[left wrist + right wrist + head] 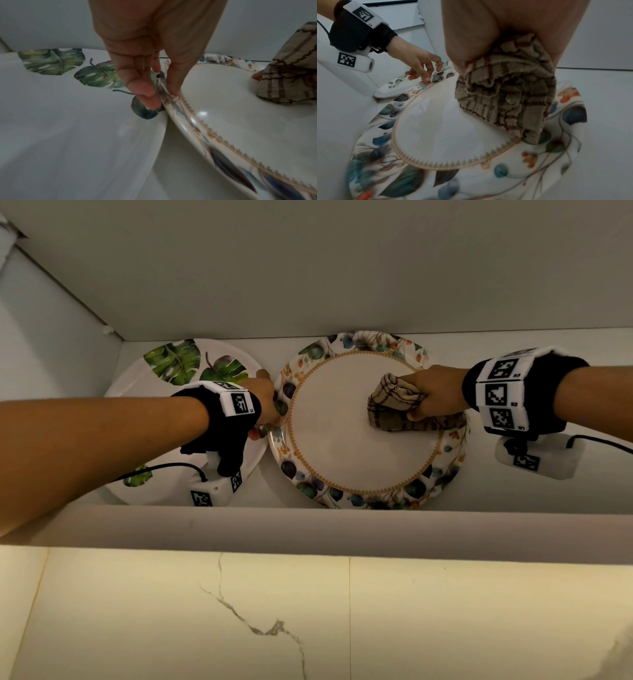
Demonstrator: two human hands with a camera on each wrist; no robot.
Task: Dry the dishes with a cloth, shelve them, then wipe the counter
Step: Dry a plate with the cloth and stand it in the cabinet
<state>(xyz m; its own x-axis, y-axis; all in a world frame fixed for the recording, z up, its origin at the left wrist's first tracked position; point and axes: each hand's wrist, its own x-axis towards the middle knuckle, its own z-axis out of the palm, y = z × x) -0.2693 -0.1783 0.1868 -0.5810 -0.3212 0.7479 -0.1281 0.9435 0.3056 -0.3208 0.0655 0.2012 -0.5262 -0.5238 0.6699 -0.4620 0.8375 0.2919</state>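
Shelf [513, 419]: holds two plate stacks side by side.
Leaf plate [144, 392]: left, its edge just beside the floral plate.
Gold-rimmed plate [342, 440]: atop floral plate [448, 470], right.
Left hand [265, 402]: fingertips [149, 97] pinching the floral plate's left rim.
Right hand [435, 395]: clutching bunched cloth [394, 405], pressed on the gold-rimmed plate.

The plate [359, 433] under my cloth has a plain cream centre ringed by a gold toothed band, on a larger plate [448, 453] whose white rim carries blue, teal and dark leaves with orange berries. My cloth [394, 405] is beige, checked with dark brown wavy lines. The plate beside them [164, 371] is white with green monstera leaves. Both my wristbands [500, 392] are black, with white black-coded tags.
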